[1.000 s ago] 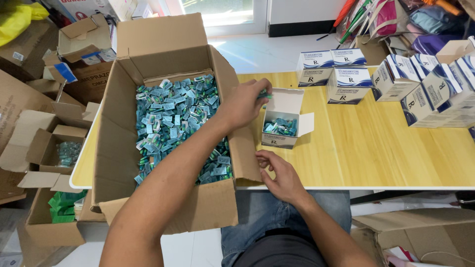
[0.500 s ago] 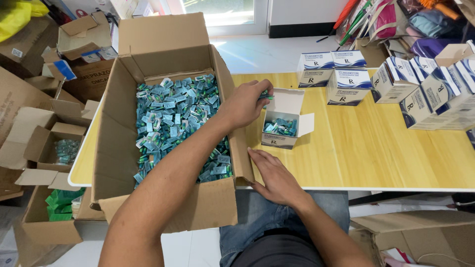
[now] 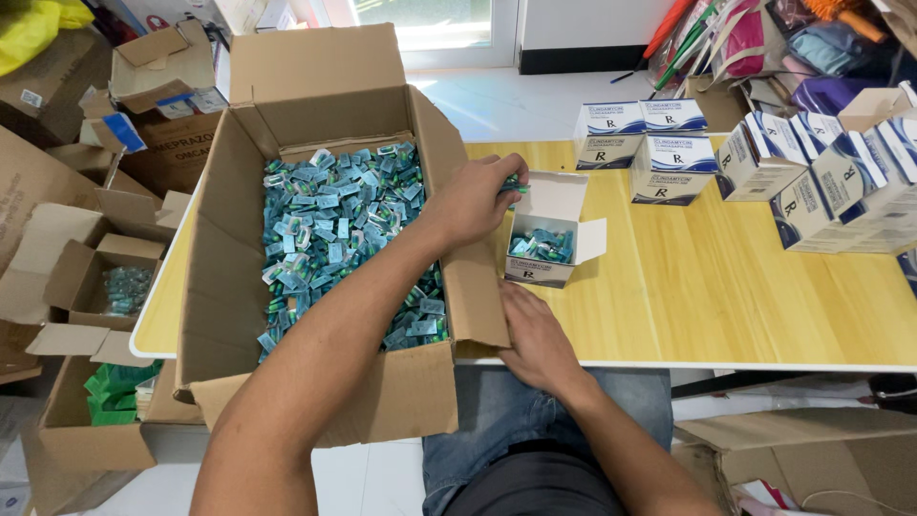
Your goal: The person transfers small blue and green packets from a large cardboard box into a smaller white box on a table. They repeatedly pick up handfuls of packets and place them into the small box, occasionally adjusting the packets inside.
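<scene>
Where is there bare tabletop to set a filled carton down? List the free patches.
Free: the wooden table between the small open carton and the closed white cartons, down to the near edge. Crowded: the far right corner, and the left end under the big cardboard box.

Wooden table [image 3: 726, 296] – carton [image 3: 229, 315], small boxes [image 3: 669, 162].

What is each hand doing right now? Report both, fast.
Left hand: closed on a few teal blister packs, above the small open white carton.
Right hand: open, holding nothing, palm down on the table edge beside the carton.
</scene>
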